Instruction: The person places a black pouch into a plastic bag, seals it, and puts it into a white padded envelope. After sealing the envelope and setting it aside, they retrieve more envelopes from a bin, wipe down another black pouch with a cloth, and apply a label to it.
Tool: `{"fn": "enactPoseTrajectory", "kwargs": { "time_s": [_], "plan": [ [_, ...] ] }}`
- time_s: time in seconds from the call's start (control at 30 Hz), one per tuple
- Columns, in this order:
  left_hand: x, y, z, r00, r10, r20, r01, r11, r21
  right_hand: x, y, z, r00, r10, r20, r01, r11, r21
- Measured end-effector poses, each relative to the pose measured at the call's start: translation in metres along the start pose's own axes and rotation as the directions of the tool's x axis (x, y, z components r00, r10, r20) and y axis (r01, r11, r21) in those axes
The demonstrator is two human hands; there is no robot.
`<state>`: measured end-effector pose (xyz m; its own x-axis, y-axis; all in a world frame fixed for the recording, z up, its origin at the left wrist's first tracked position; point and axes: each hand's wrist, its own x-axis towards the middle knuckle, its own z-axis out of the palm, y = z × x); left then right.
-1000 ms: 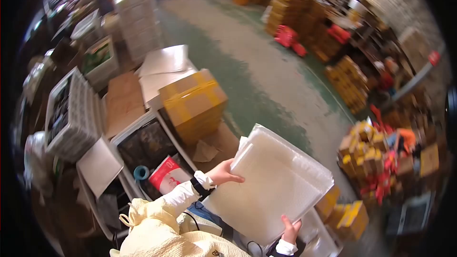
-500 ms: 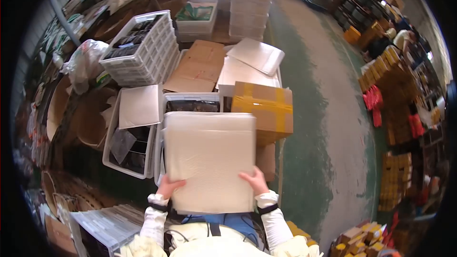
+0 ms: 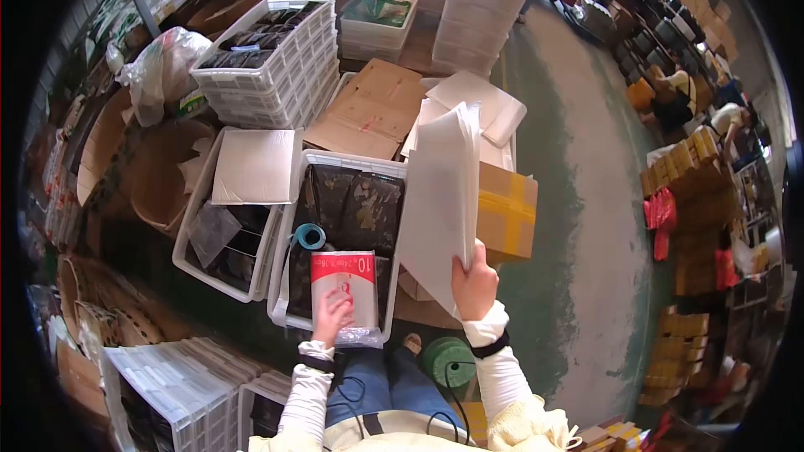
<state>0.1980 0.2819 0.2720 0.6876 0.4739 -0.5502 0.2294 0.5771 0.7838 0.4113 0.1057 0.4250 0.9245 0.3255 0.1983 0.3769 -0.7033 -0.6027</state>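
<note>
My right hand [image 3: 476, 286] grips the lower right edge of a stack of thin white sheets [image 3: 440, 201], holding it tilted on its side. My left hand [image 3: 333, 315] lies over a flat red-and-white package [image 3: 350, 269] with its fingers apart; the package is printed with "10" and wrapped in clear plastic. Beneath the package is a white plastic crate [image 3: 394, 301] with dark, plastic-wrapped contents [image 3: 352, 201]. A blue tape roll [image 3: 310, 237] rests in that crate, just above the package.
Another crate [image 3: 188, 264] on the left carries a white square pad [image 3: 255, 167]. Behind stand stacked crates [image 3: 276, 88], a flattened cardboard piece [image 3: 368, 109] and a taped carton [image 3: 511, 213]. A green spool [image 3: 448, 360] is by my feet. People [image 3: 729, 121] work at far right.
The white stack has swung from flat in both hands to upright at the right, in my right hand alone. My left hand has let go and moved onto the package, now uncovered.
</note>
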Motion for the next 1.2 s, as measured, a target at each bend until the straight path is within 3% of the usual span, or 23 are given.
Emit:
{"fn": "enactPoseTrajectory", "kwargs": {
  "time_s": [0.17, 0.27, 0.37, 0.5, 0.8, 0.9, 0.97, 1.03, 1.07, 1.1, 1.17, 1.2],
  "plan": [
    [0.002, 0.003, 0.014, 0.987, -0.107, 0.117, 0.114, 0.992, -0.051, 0.028, -0.017, 0.058, 0.990, 0.035, 0.135, 0.021, 0.919, -0.395],
    [0.004, 0.015, 0.001, 0.988, -0.102, 0.113, 0.106, 0.994, -0.031, 0.032, -0.028, 0.089, 0.969, 0.037, 0.244, 0.098, 0.849, -0.519],
    [0.005, 0.022, -0.012, 0.990, -0.102, 0.102, 0.108, 0.993, -0.054, 0.030, -0.010, 0.139, 0.952, 0.121, 0.283, 0.072, 0.807, -0.586],
    [0.007, 0.003, -0.033, 0.987, -0.134, 0.091, 0.141, 0.987, -0.081, 0.014, 0.014, 0.190, 0.857, 0.291, 0.426, -0.037, 0.858, -0.512],
    [-0.019, -0.049, -0.066, 0.955, -0.295, -0.030, 0.288, 0.947, -0.139, -0.017, 0.121, 0.291, 0.739, 0.481, 0.471, -0.310, 0.864, -0.397],
    [-0.039, -0.054, -0.053, 0.923, -0.369, -0.111, 0.340, 0.916, -0.212, -0.030, 0.167, 0.331, 0.720, 0.491, 0.490, -0.388, 0.871, -0.302],
    [-0.037, -0.066, -0.042, 0.915, -0.383, -0.130, 0.346, 0.908, -0.236, -0.040, 0.208, 0.363, 0.794, 0.398, 0.459, -0.320, 0.916, -0.241],
    [-0.044, -0.079, -0.034, 0.912, -0.394, -0.112, 0.363, 0.904, -0.227, -0.044, 0.214, 0.371, 0.763, 0.414, 0.495, -0.376, 0.909, -0.180],
    [-0.045, -0.081, -0.027, 0.903, -0.413, -0.119, 0.383, 0.899, -0.214, -0.047, 0.214, 0.371, 0.852, 0.311, 0.422, -0.314, 0.947, -0.065],
    [-0.047, -0.084, -0.020, 0.897, -0.423, -0.125, 0.393, 0.895, -0.211, -0.042, 0.205, 0.361, 0.793, 0.368, 0.486, -0.395, 0.917, -0.049],
    [-0.046, -0.086, -0.006, 0.894, -0.426, -0.136, 0.396, 0.896, -0.203, -0.049, 0.207, 0.352, 0.876, 0.261, 0.404, -0.343, 0.928, 0.143],
    [-0.046, -0.086, 0.000, 0.898, -0.415, -0.143, 0.380, 0.899, -0.219, -0.049, 0.206, 0.339, 0.801, 0.353, 0.484, -0.474, 0.867, 0.154]
  ]
}}
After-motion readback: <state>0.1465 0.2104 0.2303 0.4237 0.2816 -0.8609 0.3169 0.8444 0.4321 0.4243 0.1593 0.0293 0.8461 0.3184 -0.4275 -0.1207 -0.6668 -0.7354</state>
